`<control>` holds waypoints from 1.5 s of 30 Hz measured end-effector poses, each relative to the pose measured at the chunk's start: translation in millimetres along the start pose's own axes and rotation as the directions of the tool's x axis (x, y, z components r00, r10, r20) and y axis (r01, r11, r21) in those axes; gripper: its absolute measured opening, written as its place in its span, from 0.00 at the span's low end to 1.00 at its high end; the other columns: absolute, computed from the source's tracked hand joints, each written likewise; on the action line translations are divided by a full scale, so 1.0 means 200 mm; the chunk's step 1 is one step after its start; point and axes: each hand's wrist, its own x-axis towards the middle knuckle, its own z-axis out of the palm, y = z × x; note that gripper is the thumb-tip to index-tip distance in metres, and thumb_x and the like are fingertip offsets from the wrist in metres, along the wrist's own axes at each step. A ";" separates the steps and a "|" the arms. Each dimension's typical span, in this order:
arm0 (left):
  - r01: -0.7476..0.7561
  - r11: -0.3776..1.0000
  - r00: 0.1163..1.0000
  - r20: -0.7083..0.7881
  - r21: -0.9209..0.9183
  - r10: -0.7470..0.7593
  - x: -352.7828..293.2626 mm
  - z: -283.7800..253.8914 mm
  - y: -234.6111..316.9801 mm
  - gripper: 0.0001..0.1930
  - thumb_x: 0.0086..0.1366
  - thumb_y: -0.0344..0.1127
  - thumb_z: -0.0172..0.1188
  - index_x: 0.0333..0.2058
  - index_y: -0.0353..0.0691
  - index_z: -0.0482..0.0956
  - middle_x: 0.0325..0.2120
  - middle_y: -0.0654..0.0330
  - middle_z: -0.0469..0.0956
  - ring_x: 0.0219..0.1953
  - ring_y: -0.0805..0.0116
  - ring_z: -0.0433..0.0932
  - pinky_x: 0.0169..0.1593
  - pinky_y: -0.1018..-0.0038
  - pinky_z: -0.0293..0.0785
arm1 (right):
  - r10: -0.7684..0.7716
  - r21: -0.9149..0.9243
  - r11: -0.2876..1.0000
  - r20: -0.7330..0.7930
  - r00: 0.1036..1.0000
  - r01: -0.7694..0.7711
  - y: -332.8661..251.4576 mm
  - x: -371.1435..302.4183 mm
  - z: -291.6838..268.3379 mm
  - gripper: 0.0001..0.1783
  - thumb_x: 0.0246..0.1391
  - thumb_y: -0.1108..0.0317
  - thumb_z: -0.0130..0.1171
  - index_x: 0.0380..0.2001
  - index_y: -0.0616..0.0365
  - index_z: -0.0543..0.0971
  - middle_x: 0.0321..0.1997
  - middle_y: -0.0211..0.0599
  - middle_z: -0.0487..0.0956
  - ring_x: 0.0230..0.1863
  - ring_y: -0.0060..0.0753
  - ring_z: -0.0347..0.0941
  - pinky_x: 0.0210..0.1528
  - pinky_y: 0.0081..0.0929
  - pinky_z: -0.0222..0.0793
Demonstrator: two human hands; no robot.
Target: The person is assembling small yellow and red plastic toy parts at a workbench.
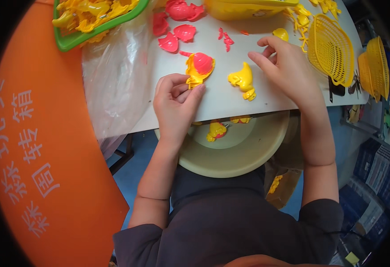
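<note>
Pinching the yellow-and-pink toy piece (198,69) at its lower edge, left hand (175,104).

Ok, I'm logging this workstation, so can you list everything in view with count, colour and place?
yellow toy with pink piece: one, yellow and pink, on the table at the left hand's fingertips
yellow toy body: one, yellow, on the table between the hands
pink parts: several, pink, far side of the table
green tray: one, green, top left, full of yellow parts
yellow baskets: at least three, yellow, right side and top
basin: one, beige, under the table edge, holding finished toys
white table: one
orange container: one, left
left hand: on the yellow toy
right hand: resting on the table, holding nothing
</note>
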 end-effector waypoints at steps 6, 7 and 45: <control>0.061 0.998 0.998 0.037 -0.023 -0.060 0.02 -0.02 0.02 0.15 0.59 0.23 0.68 0.44 0.27 0.75 0.38 0.57 0.76 0.38 0.73 0.81 0.43 0.81 0.81 | -0.337 0.273 0.909 0.035 0.941 0.315 -0.14 0.09 0.22 0.23 0.50 0.69 0.68 0.50 0.63 0.78 0.43 0.46 0.80 0.37 0.35 0.79 0.40 0.28 0.75; 0.133 0.990 0.990 0.063 -0.048 -0.129 0.03 -0.03 0.03 0.16 0.60 0.24 0.67 0.46 0.27 0.76 0.35 0.58 0.79 0.36 0.74 0.81 0.40 0.81 0.80 | -0.424 0.361 0.851 0.043 0.905 0.382 -0.15 0.10 0.24 0.23 0.50 0.72 0.67 0.51 0.62 0.78 0.44 0.45 0.80 0.38 0.35 0.79 0.41 0.28 0.75; 0.254 0.966 0.950 0.203 -0.051 -0.239 0.19 -0.08 0.04 0.13 0.65 0.33 0.65 0.41 0.26 0.82 0.28 0.58 0.82 0.27 0.77 0.78 0.33 0.82 0.75 | -0.464 0.102 0.871 -0.155 0.872 0.481 -0.07 0.00 0.35 0.08 0.47 0.77 0.66 0.29 0.62 0.76 0.28 0.37 0.78 0.28 0.33 0.79 0.30 0.27 0.75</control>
